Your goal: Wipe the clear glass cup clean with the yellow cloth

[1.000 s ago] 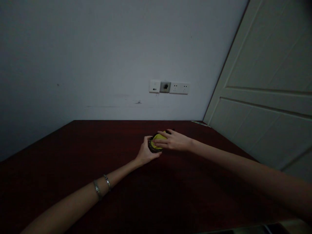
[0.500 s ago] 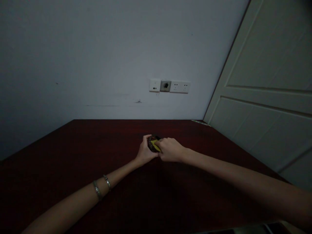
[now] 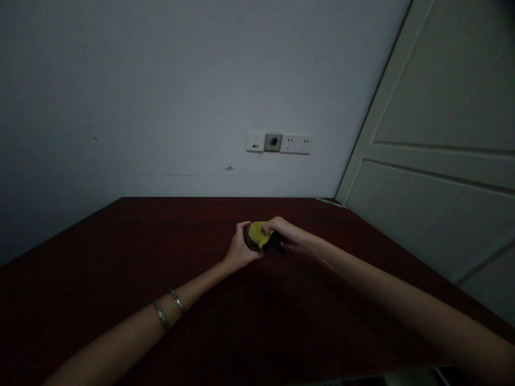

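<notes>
My left hand is wrapped round a dark brown, glossy round vessel near the middle of the table. Its exact kind I cannot make out in the dim light. In my right hand is a yellow and black cloth, gripped between the fingers. The cloth lies over the top of the vessel and hides most of its opening. Its black part hangs below my right hand. Two silver-coloured bands sit on my left forearm.
The dark red wooden table reaches back to a pale wall. Sockets and switch plates are set in the wall. A light panelled door stands at the right. A thin strip lies at the far right corner.
My right hand has turned and shifted slightly right, so more of the yellow cloth and its black part show. My left hand keeps its hold on the vessel.
</notes>
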Tool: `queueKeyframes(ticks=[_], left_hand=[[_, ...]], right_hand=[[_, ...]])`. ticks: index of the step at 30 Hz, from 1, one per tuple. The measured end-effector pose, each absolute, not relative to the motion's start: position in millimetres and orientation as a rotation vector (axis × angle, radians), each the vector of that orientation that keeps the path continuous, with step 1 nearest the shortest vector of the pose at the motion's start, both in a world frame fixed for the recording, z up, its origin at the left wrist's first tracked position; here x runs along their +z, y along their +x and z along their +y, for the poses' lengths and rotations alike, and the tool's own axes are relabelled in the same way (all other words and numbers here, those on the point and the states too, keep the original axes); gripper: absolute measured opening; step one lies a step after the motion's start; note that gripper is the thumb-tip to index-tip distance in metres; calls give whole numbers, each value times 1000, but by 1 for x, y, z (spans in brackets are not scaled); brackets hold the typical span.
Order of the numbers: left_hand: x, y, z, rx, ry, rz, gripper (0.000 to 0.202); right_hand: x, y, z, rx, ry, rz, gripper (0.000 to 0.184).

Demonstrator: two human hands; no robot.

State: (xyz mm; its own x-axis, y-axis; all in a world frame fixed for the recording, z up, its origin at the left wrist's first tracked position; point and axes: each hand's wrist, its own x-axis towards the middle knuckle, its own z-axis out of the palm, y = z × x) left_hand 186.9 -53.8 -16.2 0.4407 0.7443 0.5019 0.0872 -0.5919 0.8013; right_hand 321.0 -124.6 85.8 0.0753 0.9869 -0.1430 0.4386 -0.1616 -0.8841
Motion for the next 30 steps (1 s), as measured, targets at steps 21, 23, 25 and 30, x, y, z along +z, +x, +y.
queueKeyframes(ticks=[21, 23, 25, 30], left_hand=[[46, 166, -33, 620, 1426, 300, 68], [39, 167, -33, 571, 1264, 212, 76], [30, 168, -29, 572, 1140, 157, 78], [18, 169, -25, 548, 947, 161, 68]], right_hand=[[136, 384, -142, 492, -1419, -1663, 44], [128, 376, -145, 285, -1437, -1831, 49], [117, 370, -148, 112, -1431, -1959, 53], [97, 361, -151, -420, -1215, -2302, 53]])
